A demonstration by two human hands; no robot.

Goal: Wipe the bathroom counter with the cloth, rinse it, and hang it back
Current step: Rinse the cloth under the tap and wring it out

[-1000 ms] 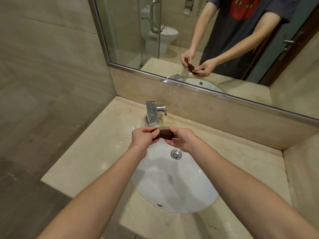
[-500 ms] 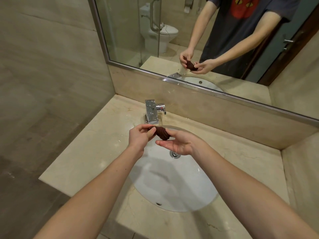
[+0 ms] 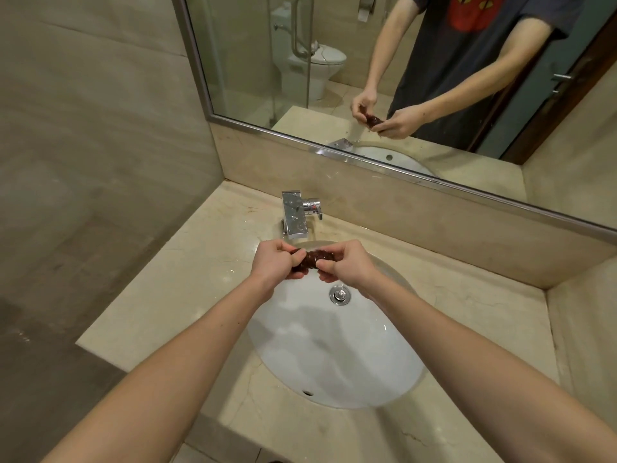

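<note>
Moved: right hand has closed again on the brown cloth.
Grip: left hand clutches the other end.
Wringing: twist oppositely, low over the sink basin.

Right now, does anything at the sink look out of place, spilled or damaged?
Nothing stands out. The dark cloth is twisted into a tight roll, gripped by the left hand and right hand above the sink. The faucet stands straight; no obvious spill shows on the counter.
</note>
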